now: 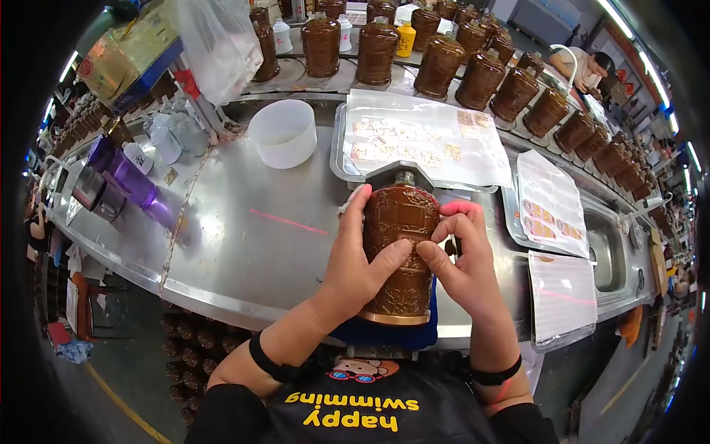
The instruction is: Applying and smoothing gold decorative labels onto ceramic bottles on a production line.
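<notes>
A dark brown, relief-patterned bottle [401,277] with a clear narrow neck leans toward me at the front edge of the metal counter. Its base is above a blue cloth [384,334]. My left hand [362,248] is closed around the bottle's left side, thumb across the front. On the other side, my right hand [462,248] has curled fingers against the bottle, its thumb and index finger close together on the surface. Anything small between those fingertips is too hidden to make out. Behind the neck is a dark angular support [384,176].
Sheets of gold-and-red decals [414,118] lie on a tray behind the bottle, with another decal sheet [551,203] farther right. A white tub [283,137] and a purple bottle [122,174] stand left. Brown bottles [377,52] line the back; a sink [610,251] is right.
</notes>
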Demonstrator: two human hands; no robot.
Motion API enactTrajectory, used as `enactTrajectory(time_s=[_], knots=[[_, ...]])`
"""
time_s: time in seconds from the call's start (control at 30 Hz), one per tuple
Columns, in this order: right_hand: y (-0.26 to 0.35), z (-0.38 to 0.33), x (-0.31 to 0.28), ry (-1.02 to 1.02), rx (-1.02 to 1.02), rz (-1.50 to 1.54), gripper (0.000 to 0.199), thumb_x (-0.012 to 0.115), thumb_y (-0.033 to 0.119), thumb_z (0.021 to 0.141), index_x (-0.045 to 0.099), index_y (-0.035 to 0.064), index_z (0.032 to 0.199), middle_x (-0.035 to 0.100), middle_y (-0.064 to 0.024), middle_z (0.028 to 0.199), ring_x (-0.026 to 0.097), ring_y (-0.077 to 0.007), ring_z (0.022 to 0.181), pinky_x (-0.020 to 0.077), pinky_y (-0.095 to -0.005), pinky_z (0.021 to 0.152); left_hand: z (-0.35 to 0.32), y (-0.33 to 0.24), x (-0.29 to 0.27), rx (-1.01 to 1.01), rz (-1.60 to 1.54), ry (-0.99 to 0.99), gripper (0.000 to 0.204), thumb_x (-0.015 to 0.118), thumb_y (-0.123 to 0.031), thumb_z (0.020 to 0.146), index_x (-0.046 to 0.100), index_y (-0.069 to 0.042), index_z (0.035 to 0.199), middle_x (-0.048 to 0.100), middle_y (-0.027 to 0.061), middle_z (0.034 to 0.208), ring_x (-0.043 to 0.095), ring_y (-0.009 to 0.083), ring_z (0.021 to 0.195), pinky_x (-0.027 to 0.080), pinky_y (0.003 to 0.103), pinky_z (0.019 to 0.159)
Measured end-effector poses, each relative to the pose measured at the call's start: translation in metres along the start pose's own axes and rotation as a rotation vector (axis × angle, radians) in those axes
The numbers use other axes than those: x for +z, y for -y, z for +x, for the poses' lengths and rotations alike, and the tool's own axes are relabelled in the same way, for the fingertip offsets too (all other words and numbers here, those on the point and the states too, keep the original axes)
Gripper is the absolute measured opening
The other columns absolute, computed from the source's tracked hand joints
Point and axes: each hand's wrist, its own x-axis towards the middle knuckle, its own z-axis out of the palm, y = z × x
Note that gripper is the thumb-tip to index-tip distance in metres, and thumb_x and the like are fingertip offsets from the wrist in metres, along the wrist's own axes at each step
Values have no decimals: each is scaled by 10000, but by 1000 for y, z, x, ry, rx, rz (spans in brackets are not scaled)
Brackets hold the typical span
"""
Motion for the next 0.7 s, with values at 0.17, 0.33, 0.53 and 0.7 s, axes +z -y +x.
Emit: enactTrajectory(time_s=[0.17,0.33,0.53,0.7], knots=[[-5,6,7,-40,-71,-62,220,736,172,813,549,59,842,447,-118,1084,456,-207,967,397,-287,736,3,5,-5,-45,-84,18,727,605,-180,912,175,44,1454,393,170,1359,426,217,1240,339,348,1061],[-7,6,7,-40,-110,-49,234,738,173,803,537,59,832,444,-117,1081,450,-216,984,400,-284,734,3,4,-4,-42,-256,-3,761,657,-224,881,219,76,1426,365,218,1359,403,273,1270,324,375,1073],[-7,6,9,-46,-81,-31,264,761,191,778,536,62,832,440,-119,1080,452,-227,1007,409,-290,755,4,2,-2,-45,-163,-7,772,665,-239,875,220,76,1422,358,217,1358,401,276,1267,325,374,1071],[-11,8,10,-64,-72,-72,258,760,202,782,544,70,834,440,-113,1084,462,-200,975,412,-263,703,5,3,-2,-42,-130,-21,758,661,-227,876,226,68,1422,363,212,1349,402,272,1261,327,372,1070]])
